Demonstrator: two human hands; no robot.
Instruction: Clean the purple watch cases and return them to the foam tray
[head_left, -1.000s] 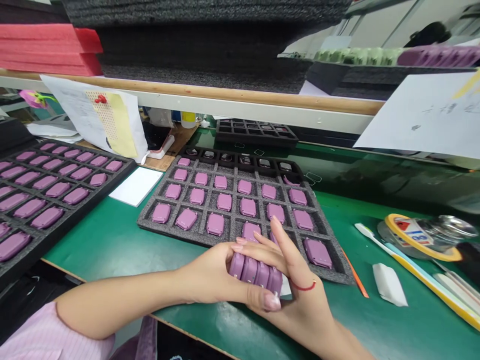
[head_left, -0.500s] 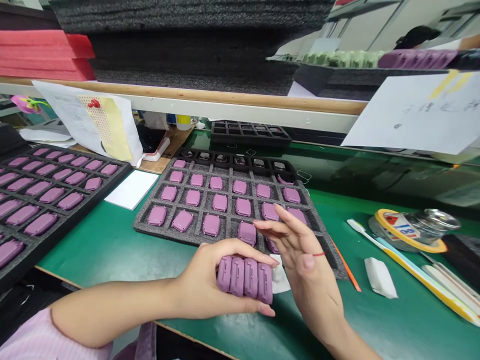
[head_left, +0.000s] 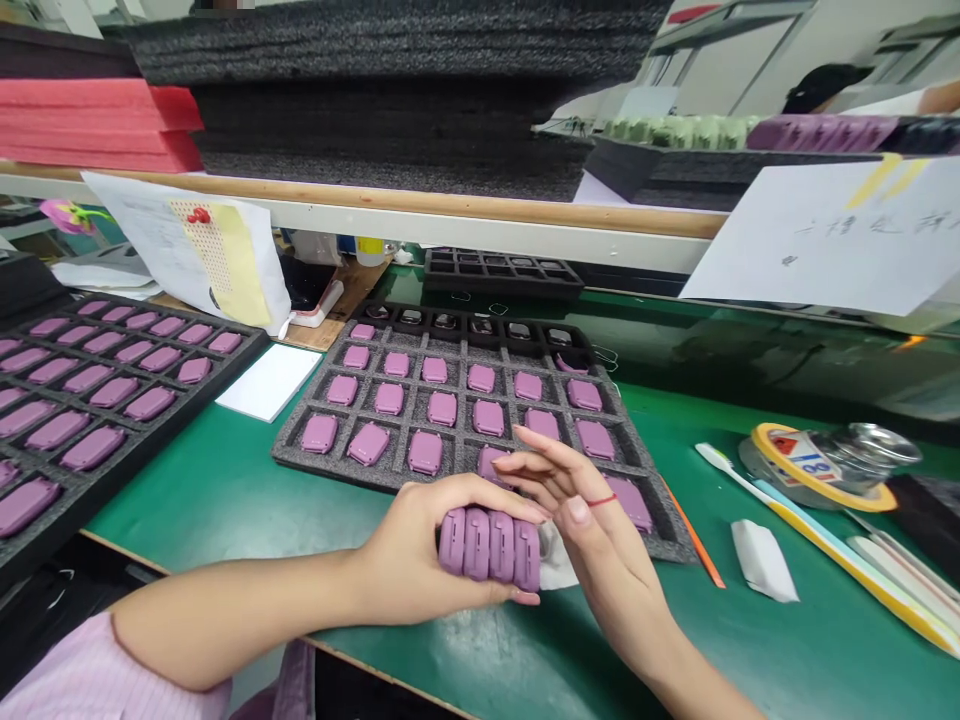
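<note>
Purple cases (head_left: 477,547) | left fingers (head_left: 487,491) clamp four | right fingers (head_left: 556,449) loosely spread, partly hiding foam tray (head_left: 400,445)

Left sleeve (head_left: 139,665) at 8 o'clock in view: pale pink-lilac, fine lengthwise ribbing, loose fit, ends around the elbow. Left forearm and left hand (head_left: 420,550) bare. Right hand (head_left: 611,560) at 4 o'clock: thin red cord (head_left: 602,500) around the wrist, forearm bare out to frame edge. Mauve fabric (head_left: 291,680) at 7 o'clock, can't tell if worn.
</note>
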